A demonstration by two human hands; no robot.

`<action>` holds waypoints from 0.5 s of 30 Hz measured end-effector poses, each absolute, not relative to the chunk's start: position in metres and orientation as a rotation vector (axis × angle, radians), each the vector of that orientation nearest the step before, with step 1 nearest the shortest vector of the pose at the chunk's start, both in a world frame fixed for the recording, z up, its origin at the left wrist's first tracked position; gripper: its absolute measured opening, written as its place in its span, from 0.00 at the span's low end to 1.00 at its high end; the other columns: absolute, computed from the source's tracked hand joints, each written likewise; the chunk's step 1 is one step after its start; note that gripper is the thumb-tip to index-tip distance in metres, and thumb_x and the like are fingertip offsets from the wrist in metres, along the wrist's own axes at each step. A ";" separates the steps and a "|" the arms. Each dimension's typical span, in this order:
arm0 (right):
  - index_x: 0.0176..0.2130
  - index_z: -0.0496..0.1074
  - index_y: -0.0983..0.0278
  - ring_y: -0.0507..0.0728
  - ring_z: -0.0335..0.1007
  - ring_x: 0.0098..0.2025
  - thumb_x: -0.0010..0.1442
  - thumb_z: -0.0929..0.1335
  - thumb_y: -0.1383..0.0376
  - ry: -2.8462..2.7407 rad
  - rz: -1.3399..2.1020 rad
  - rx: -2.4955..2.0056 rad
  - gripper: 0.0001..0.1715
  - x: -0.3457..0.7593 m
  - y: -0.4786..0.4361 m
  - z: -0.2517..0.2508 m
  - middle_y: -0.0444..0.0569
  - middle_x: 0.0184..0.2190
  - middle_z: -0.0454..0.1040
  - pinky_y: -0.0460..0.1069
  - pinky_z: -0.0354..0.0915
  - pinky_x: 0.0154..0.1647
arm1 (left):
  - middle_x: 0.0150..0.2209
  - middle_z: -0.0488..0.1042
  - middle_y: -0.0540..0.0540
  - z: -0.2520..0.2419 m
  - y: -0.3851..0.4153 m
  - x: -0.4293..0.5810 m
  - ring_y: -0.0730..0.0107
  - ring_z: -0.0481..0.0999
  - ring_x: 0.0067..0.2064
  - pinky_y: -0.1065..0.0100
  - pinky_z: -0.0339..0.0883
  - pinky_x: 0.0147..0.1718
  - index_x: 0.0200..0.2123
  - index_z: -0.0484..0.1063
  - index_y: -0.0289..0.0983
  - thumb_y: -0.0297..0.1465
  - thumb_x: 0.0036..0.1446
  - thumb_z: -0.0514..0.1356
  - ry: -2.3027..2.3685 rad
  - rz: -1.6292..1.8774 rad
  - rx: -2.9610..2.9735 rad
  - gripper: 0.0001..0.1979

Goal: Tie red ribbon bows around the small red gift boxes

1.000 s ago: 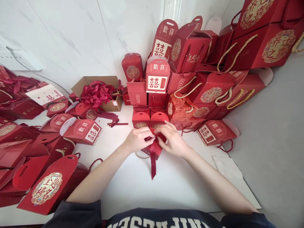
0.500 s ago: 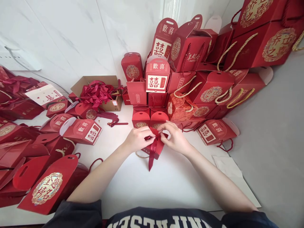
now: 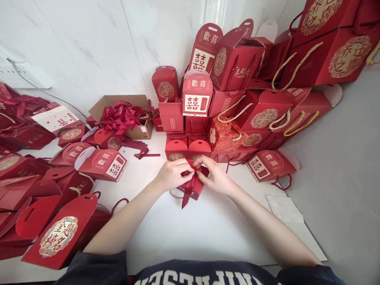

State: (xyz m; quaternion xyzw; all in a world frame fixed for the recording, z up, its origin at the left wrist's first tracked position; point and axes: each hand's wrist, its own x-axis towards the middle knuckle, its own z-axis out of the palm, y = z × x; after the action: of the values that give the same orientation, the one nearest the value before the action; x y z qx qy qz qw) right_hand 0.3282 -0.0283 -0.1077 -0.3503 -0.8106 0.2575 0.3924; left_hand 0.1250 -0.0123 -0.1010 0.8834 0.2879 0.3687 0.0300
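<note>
A small red gift box (image 3: 194,193) stands on the white table in front of me, partly covered by my hands. A dark red ribbon (image 3: 187,194) lies over its top, one tail hanging down the near side. From the left, my left hand (image 3: 175,174) pinches the ribbon near its middle. My right hand (image 3: 215,176) comes from the right, thumb and fingers closed on the ribbon close to the left fingertips. A pale cord handle (image 3: 175,194) shows at the box's left. The exact shape of the ribbon between the fingers is hidden.
Red gift boxes (image 3: 264,113) are stacked high at the back right. More boxes (image 3: 62,233) crowd the left side. An open cardboard box (image 3: 144,132) holds red ribbons (image 3: 121,116), with loose ribbon pieces (image 3: 141,148) beside it. White paper (image 3: 285,209) lies at the right edge.
My right hand has shifted slightly left, its fingers drawing closer to the ribbon's middle. The ribbon's hanging tail has swung a little to the left. My left hand stays in place.
</note>
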 end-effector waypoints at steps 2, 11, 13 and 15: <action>0.42 0.65 0.62 0.55 0.67 0.40 0.56 0.63 0.75 -2.007 0.644 -0.876 0.14 0.324 -0.029 -0.112 0.48 0.37 0.69 0.51 0.65 0.44 | 0.28 0.75 0.52 -0.102 -0.012 0.124 0.79 0.73 0.27 0.77 0.65 0.25 0.29 0.75 0.37 0.26 0.55 0.61 0.891 1.128 2.718 0.04; 0.34 0.67 0.63 0.55 0.64 0.33 0.58 0.61 0.76 -2.030 -0.099 -1.143 0.11 0.331 -0.029 -0.109 0.47 0.30 0.68 0.49 0.61 0.36 | 0.27 0.76 0.52 -0.098 -0.014 0.127 0.80 0.73 0.26 0.78 0.63 0.24 0.28 0.75 0.37 0.25 0.55 0.60 0.897 1.109 2.729 0.05; 0.34 0.69 0.62 0.56 0.64 0.33 0.59 0.61 0.75 -2.085 -0.353 -1.310 0.10 0.346 -0.032 -0.091 0.48 0.31 0.70 0.50 0.60 0.38 | 0.27 0.76 0.52 -0.098 -0.015 0.127 0.80 0.73 0.26 0.78 0.62 0.22 0.28 0.75 0.37 0.25 0.55 0.60 0.889 1.128 2.725 0.05; 0.36 0.70 0.62 0.57 0.65 0.33 0.58 0.61 0.75 -2.099 -0.457 -1.449 0.12 0.363 -0.037 -0.070 0.49 0.32 0.70 0.50 0.59 0.36 | 0.28 0.76 0.52 -0.098 -0.016 0.128 0.80 0.73 0.26 0.78 0.62 0.22 0.28 0.75 0.37 0.26 0.56 0.60 0.871 1.152 2.726 0.05</action>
State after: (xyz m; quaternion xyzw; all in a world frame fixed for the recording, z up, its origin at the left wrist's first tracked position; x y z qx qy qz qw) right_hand 0.3630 -0.0370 -0.0704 -0.5383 -0.7795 -0.1697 0.2719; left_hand 0.1277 -0.0160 -0.0983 0.8833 0.2823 0.3731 0.0281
